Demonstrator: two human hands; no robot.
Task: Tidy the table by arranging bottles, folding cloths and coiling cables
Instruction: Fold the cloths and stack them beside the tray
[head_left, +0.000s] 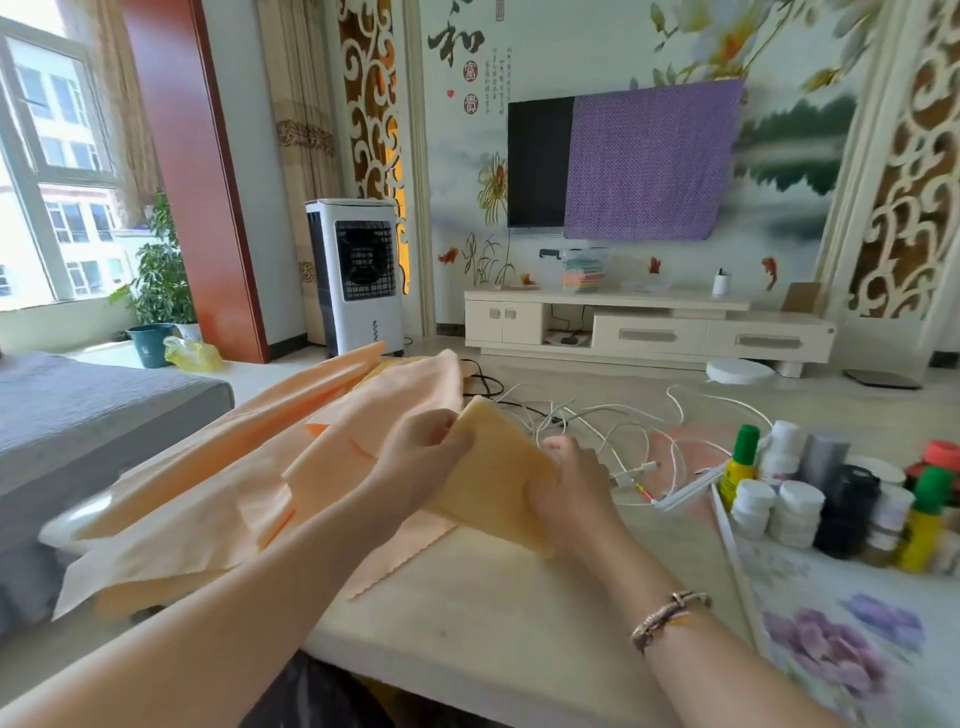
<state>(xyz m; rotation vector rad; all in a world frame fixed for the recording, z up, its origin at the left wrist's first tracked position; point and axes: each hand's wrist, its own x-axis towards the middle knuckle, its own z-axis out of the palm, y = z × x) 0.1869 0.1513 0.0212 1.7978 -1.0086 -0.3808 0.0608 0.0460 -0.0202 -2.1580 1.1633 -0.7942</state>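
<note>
Both hands work a yellow cloth (496, 467) held just above the near middle of the table (519, 597): the left hand (421, 457) pinches its far upper corner with curled fingers, and the right hand (571, 483) grips its right edge, fingers wrapped round the fabric. The cloth looks thin, light and limp, so it should crease easily but sag wherever it is unsupported; corners and edges are the sensible places to hold it. To the left, peach cloths (234, 467) lie loosely heaped, draping over the table's left edge. Beyond the hands, white cables (623, 431) lie tangled, springy-looking and likely to snag. At the right, small bottles (810, 493) stand clustered together, rigid and easy to topple.
</note>
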